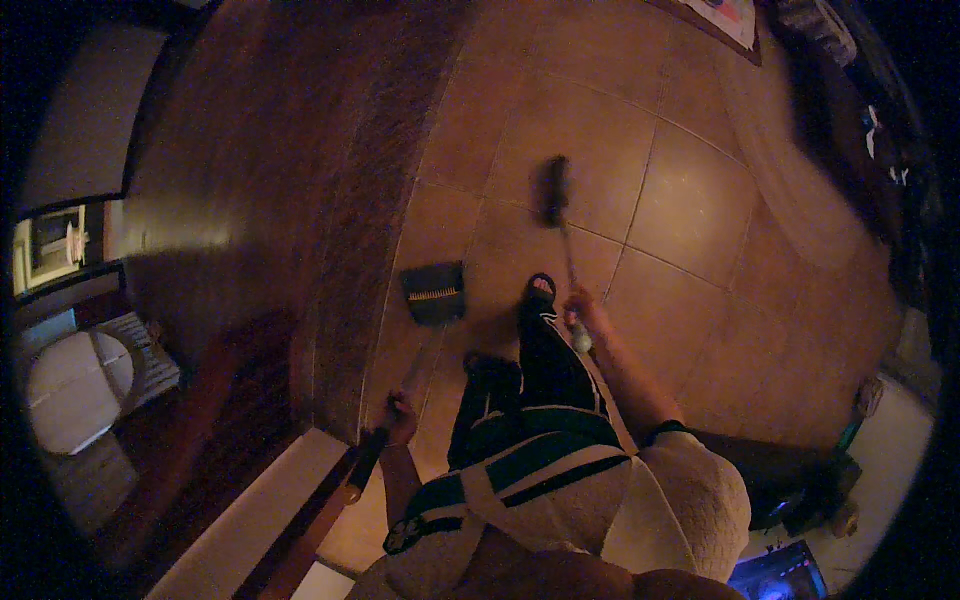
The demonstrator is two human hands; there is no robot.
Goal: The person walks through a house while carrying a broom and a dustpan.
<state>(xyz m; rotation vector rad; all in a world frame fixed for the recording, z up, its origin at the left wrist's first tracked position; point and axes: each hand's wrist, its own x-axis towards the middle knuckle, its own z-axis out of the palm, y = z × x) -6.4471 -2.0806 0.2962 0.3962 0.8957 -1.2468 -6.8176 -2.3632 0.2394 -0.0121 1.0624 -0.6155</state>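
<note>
My left hand (401, 420) grips the long handle of a dark dustpan (435, 309). The pan lies low over the tiled floor, ahead and to the left of my feet, and a row of light comb teeth shows across it. In my right hand (585, 311) is the handle of a dark broom (555, 191). Its blurred head is over the tiles beyond my sandalled foot (541, 285), apart from the dustpan. A pale rounded handle end (581, 341) sticks out behind that hand.
A dark, shiny reddish-brown surface (247, 172) runs along the left. At far left is a pale round-topped object (79, 386). A lit screen (780, 574) glows at lower right, near a pale surface (892, 450). The floor is brown tile (690, 202), in dim light.
</note>
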